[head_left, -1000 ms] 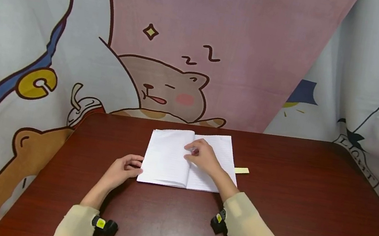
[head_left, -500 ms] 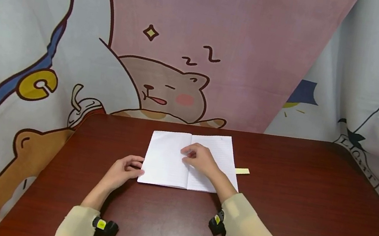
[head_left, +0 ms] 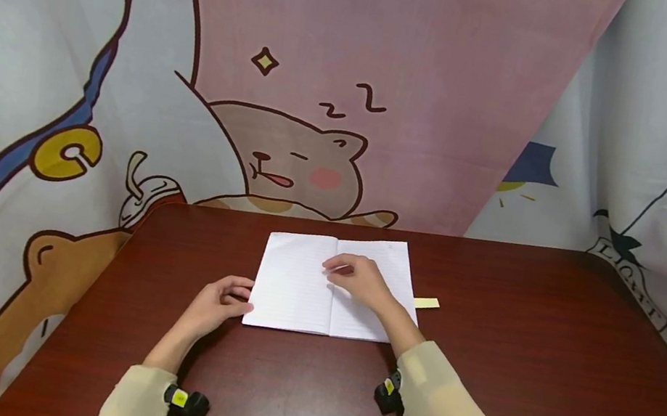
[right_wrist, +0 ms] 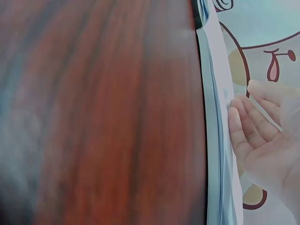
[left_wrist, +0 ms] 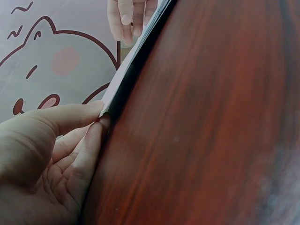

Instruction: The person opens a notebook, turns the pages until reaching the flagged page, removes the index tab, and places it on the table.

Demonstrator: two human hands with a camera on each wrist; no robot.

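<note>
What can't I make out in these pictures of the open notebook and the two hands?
Head view: part of the right page, covered by the right hand.
Head view: the inner end of the yellow strip, hidden by the notebook.
Left wrist view: most of the right hand, cut off by the top edge.
Right wrist view: detail on the table, blurred.

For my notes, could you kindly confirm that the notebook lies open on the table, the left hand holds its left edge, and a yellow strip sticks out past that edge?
Not quite: the yellow strip sticks out past the right edge of the notebook, as the head view shows. The notebook lies open on the table, and the left hand holds its left edge.
</note>
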